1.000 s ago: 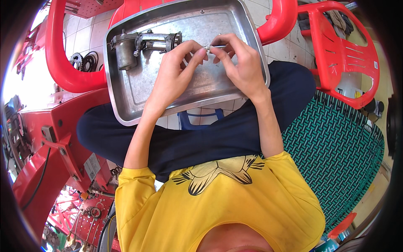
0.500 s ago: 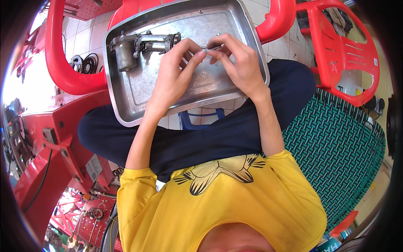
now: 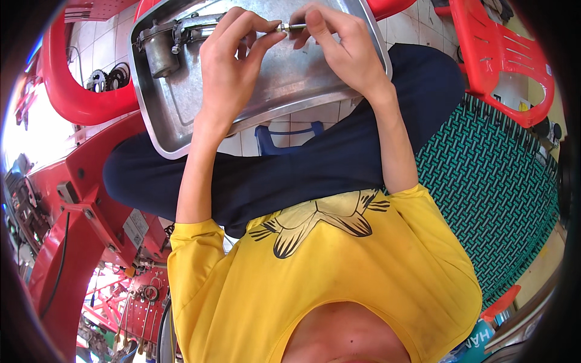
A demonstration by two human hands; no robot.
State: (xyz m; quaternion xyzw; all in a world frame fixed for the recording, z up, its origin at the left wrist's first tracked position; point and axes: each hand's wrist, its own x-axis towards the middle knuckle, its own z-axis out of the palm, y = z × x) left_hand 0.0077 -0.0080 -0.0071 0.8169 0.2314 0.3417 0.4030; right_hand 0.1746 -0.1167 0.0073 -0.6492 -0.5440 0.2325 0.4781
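Note:
Above the metal tray (image 3: 272, 103), my left hand (image 3: 230, 63) pinches a small metal fitting (image 3: 282, 28) between thumb and forefinger. A thin metal rod (image 3: 296, 26) runs from that fitting into the bent fingers of my right hand (image 3: 351, 51). My right thumb is raised off the rod, and the rod's far end is hidden behind those fingers. In the left part of the tray lies a grey metal assembly with a cylindrical cup (image 3: 162, 55) and a tubular body (image 3: 195, 27), partly covered by my left hand.
A red plastic chair (image 3: 88, 112) stands beyond the tray, and another red chair (image 3: 484, 54) is at the right. The tray's near edge is by my crossed legs (image 3: 290, 175). Red machinery (image 3: 78, 199) stands left; a green woven seat (image 3: 490, 199) is at the right.
The whole view has shifted, so tray and hands sit higher in the picture. My right thumb has lifted, and the fitting and rod between my hands now show more plainly.

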